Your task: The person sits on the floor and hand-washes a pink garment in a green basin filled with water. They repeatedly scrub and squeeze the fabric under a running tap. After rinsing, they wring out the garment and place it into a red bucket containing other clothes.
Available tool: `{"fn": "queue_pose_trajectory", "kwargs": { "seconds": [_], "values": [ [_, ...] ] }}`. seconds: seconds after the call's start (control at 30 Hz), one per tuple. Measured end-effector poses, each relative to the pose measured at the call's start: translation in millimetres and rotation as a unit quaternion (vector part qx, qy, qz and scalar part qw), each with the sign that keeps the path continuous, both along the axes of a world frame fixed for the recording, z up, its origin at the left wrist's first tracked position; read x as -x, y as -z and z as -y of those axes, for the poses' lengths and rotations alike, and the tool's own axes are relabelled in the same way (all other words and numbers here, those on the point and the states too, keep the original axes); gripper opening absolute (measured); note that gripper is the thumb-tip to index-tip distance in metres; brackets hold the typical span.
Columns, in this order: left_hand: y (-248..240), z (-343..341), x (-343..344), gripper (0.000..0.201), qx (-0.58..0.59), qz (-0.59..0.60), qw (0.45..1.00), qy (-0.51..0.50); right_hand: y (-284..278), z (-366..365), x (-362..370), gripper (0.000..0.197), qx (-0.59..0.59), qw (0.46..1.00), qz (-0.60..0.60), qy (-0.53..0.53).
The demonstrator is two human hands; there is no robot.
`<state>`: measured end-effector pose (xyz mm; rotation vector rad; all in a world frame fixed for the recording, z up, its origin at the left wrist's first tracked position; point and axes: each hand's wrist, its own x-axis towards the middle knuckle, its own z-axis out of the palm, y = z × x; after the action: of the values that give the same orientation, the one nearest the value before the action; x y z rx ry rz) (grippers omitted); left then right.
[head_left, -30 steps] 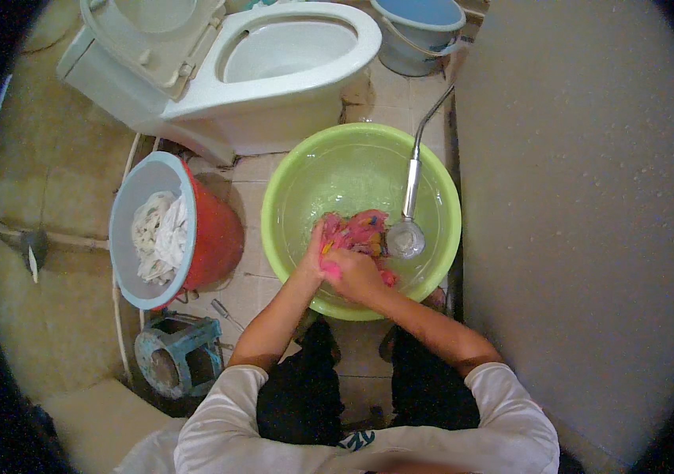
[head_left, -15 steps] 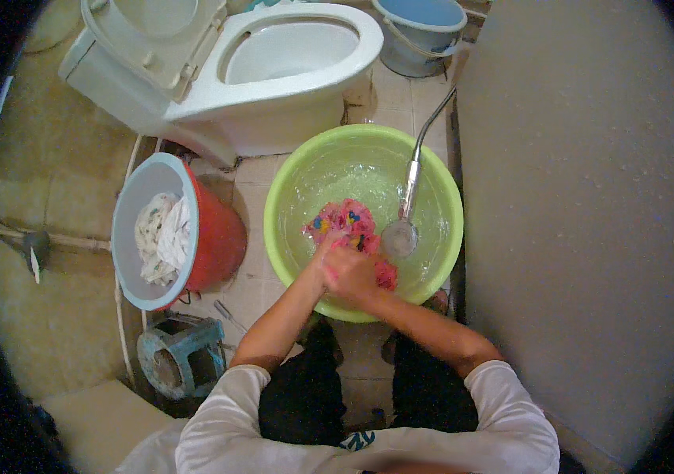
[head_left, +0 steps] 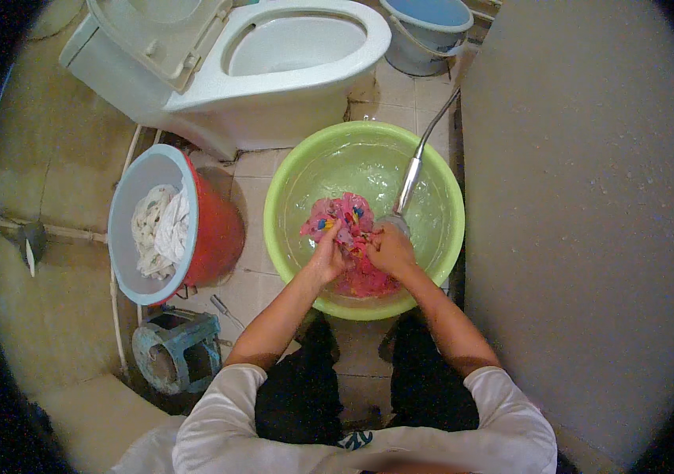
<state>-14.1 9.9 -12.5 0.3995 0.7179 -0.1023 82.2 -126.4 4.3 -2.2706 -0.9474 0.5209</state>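
A wet pink cloth (head_left: 364, 280) with small blue, yellow and dark patches is bunched over the light green basin (head_left: 275, 189), which holds water. My left hand (head_left: 327, 257) grips it on the left, and one bundled part stands up beyond those fingers. On the other side, my right hand (head_left: 391, 252) is closed on the cloth with its knuckles up. Part of the pink cloth hangs below both hands toward the basin's near side. A silver shower head (head_left: 409, 188) leans into the basin, its round face partly hidden behind my right hand.
A red bucket (head_left: 214, 229) with a pale rim holds white cloths (head_left: 161, 229) at the left. Beyond the basin stand a white toilet (head_left: 274, 95) and a grey-blue bucket (head_left: 420, 43). A worn blue stool (head_left: 183, 347) sits lower left; a grey wall (head_left: 582, 213) borders the right.
My hands, pressed together over the cloth before, are now apart, the right one moved rightward. More of the pink cloth shows between and below them. The view has shifted slightly.
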Motion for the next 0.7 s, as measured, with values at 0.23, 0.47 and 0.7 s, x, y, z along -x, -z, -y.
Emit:
{"fn": "queue_pose_trajectory", "kwargs": {
  "seconds": [0.23, 0.47, 0.7],
  "values": [
    [17, -3, 10, 0.054, 0.093, 0.076, 0.992, -0.04, -20, -20, 23, 0.077, 0.137, 0.985, 0.012, -0.102],
    [27, -12, 17, 0.066, 0.138, 0.068, 0.987, -0.053, -16, -18, 15, 0.06, 0.112, 0.989, -0.084, -0.056],
    [7, -28, 10, 0.061, 0.088, 0.126, 0.986, -0.066, -60, -19, 36, 0.029, -0.072, 0.992, 0.047, -0.09]
  ]
}}
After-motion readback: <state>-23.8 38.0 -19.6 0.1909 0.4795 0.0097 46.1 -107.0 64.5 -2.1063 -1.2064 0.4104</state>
